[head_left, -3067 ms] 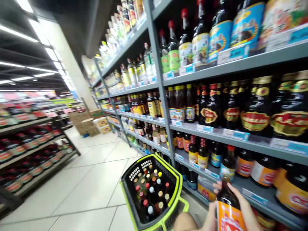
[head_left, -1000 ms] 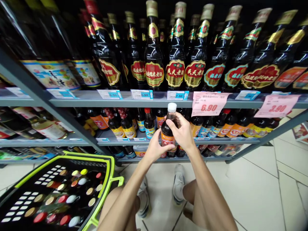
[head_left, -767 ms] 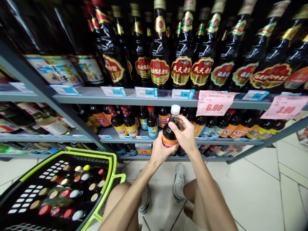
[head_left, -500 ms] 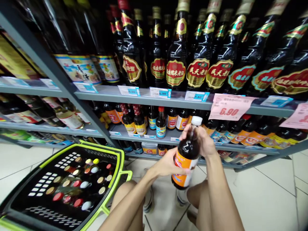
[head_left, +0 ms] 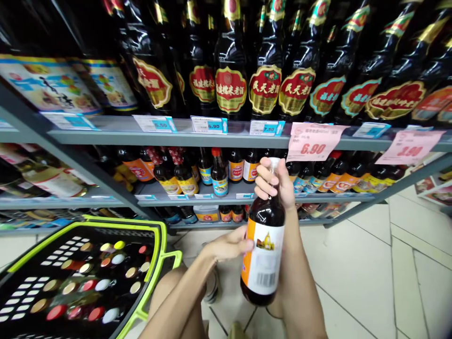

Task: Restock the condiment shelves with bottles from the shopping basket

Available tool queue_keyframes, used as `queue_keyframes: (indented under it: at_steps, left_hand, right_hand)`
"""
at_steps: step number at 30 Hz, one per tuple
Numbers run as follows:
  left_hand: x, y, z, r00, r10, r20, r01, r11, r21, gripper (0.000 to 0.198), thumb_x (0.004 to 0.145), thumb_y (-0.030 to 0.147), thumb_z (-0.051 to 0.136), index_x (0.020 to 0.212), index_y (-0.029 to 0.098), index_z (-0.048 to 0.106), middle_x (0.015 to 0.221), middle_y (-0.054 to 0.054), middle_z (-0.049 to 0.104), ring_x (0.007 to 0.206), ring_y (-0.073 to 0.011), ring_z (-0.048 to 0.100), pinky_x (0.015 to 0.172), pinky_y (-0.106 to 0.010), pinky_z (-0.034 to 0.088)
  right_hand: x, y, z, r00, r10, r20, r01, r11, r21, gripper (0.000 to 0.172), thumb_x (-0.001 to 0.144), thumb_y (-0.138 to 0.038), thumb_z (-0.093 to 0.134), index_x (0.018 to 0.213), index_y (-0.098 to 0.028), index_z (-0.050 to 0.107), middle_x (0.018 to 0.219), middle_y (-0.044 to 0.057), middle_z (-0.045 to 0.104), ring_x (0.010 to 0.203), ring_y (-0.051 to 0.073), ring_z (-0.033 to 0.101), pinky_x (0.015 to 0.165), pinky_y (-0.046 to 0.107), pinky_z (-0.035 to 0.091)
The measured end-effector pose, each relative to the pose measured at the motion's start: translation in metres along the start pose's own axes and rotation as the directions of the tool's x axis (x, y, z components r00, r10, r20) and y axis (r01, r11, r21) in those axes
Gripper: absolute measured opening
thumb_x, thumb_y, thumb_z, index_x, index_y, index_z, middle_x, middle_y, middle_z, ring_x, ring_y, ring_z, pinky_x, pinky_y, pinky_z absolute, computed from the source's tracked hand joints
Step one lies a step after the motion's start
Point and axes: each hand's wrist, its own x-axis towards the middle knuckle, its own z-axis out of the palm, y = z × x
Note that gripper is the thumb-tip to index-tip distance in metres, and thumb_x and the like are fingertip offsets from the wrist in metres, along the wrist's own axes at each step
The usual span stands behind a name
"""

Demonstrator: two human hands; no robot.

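Four right fingers (head_left: pixel 266 179) around a dark bottle (head_left: pixel 264 249), left fingers (head_left: pixel 240 245) against it

One bare left hand (head_left: pixel 226 246), one bare right hand (head_left: pixel 275 181), one dark brown bottle with a white cap and orange-and-white label (head_left: pixel 264 249).
One black-and-lime-green plastic shopping basket (head_left: pixel 88 225), over twenty coloured bottle caps (head_left: pixel 102 285) inside, three grey metal shelf levels (head_left: pixel 212 140), two pink paper price tags (head_left: pixel 312 141).
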Motion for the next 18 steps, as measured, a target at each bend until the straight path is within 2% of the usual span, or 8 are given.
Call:
queue_keyframes:
  at_steps: [3,5,7,10,12,14,15,18]
  left_hand:
    - [-0.002,0.006,-0.014,0.972,0.114,-0.206,-0.096,0.991,0.095,0.083,0.065,0.081,0.082,0.122,0.021,0.074,0.118,-0.013,0.078,0.123,-0.0392,0.068,0.107,-0.053,0.053]
    - [-0.001,0.009,-0.021,0.958,0.184,-0.219,-0.148,0.974,0.173,0.077,0.075,0.082,0.074,0.12,0.02,0.075,0.12,-0.013,0.077,0.122,-0.037,0.068,0.11,-0.051,0.052]
    - [0.004,0.007,-0.023,0.953,0.247,-0.176,-0.201,0.949,0.243,0.08,0.079,0.082,0.071,0.128,0.018,0.072,0.124,-0.014,0.075,0.123,-0.0371,0.067,0.111,-0.051,0.05]
    - [0.015,-0.002,-0.014,0.918,0.33,-0.219,-0.247,0.909,0.335,0.096,0.068,0.07,0.088,0.142,0.015,0.061,0.132,-0.016,0.072,0.122,-0.0376,0.065,0.108,-0.048,0.052]
    - [0.021,-0.01,-0.005,0.883,0.353,-0.311,-0.239,0.905,0.351,0.099,0.064,0.064,0.094,0.142,0.014,0.059,0.131,-0.016,0.071,0.118,-0.0359,0.067,0.103,-0.045,0.053]
    - [0.022,-0.015,0.0,0.876,0.339,-0.342,-0.235,0.921,0.312,0.097,0.062,0.067,0.093,0.137,0.013,0.061,0.125,-0.015,0.073,0.113,-0.0339,0.068,0.101,-0.044,0.054]
    - [0.022,-0.017,0.0,0.897,0.308,-0.317,-0.23,0.938,0.261,0.098,0.059,0.07,0.093,0.134,0.014,0.063,0.123,-0.015,0.074,0.111,-0.0337,0.068,0.1,-0.044,0.054]
    - [0.019,-0.021,-0.01,0.955,0.174,-0.24,-0.159,0.984,0.083,0.098,0.051,0.072,0.094,0.125,0.014,0.07,0.12,-0.016,0.076,0.113,-0.0367,0.069,0.104,-0.049,0.052]
  right_hand:
    - [-0.005,-0.017,0.004,0.994,-0.085,-0.07,0.079,0.994,-0.082,0.052,0.088,-0.077,0.064,0.097,-0.029,0.05,0.069,-0.009,0.035,0.049,0.01,0.035,0.052,0.026,0.048]
    - [-0.009,-0.022,0.007,0.973,-0.171,-0.155,0.141,0.973,-0.184,0.045,0.091,-0.069,0.068,0.098,-0.028,0.051,0.072,-0.008,0.044,0.054,0.01,0.046,0.058,0.026,0.051]
    - [-0.012,-0.021,0.011,0.92,-0.281,-0.274,0.181,0.923,-0.34,0.04,0.094,-0.063,0.068,0.096,-0.027,0.051,0.073,-0.007,0.05,0.059,0.011,0.054,0.06,0.026,0.051]
    - [-0.013,-0.014,0.016,0.82,-0.406,-0.403,0.158,0.837,-0.523,0.037,0.098,-0.061,0.064,0.094,-0.026,0.053,0.07,-0.005,0.056,0.061,0.013,0.059,0.06,0.027,0.051]
    - [-0.014,-0.013,0.02,0.794,-0.415,-0.443,0.106,0.814,-0.571,0.037,0.097,-0.061,0.066,0.093,-0.025,0.056,0.068,-0.004,0.058,0.06,0.015,0.06,0.059,0.029,0.051]
    - [-0.015,-0.016,0.024,0.79,-0.397,-0.467,0.07,0.815,-0.575,0.037,0.092,-0.059,0.073,0.091,-0.024,0.06,0.069,-0.003,0.062,0.06,0.016,0.062,0.059,0.03,0.052]
    - [-0.015,-0.018,0.024,0.8,-0.376,-0.467,0.066,0.829,-0.555,0.037,0.088,-0.058,0.077,0.09,-0.024,0.063,0.071,-0.002,0.064,0.06,0.017,0.062,0.059,0.031,0.052]
    - [-0.012,-0.021,0.02,0.887,-0.254,-0.386,0.096,0.918,-0.384,0.032,0.084,-0.054,0.083,0.093,-0.027,0.069,0.082,0.002,0.068,0.066,0.019,0.065,0.064,0.037,0.056]
